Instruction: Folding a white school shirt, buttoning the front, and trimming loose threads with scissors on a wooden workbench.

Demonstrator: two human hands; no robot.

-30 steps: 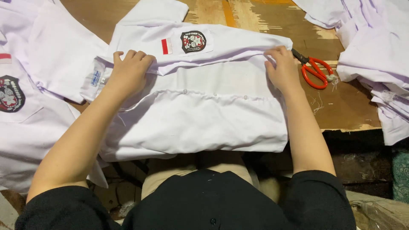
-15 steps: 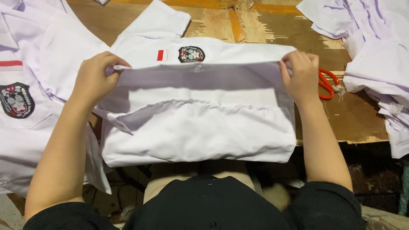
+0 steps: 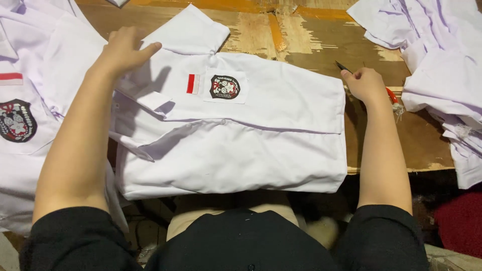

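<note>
Lying under left fingers [image 3: 131, 47], white shirt [image 3: 236, 135]

Counter [image 3: 311, 42]: bare wood, worn and scuffed, with orange paint streaks along the far edge and pale scraped patches. Front edge chipped at the right. Below the counter, dark shadowed space; a red cloth [image 3: 459, 221] shows at lower right.

White shirt [image 3: 241, 150]: smooth matt cloth, embroidered badge [image 3: 224, 87]. Table [image 3: 311, 45]: rough worn wood. Scissors [image 3: 390, 94]: red plastic handles.
</note>
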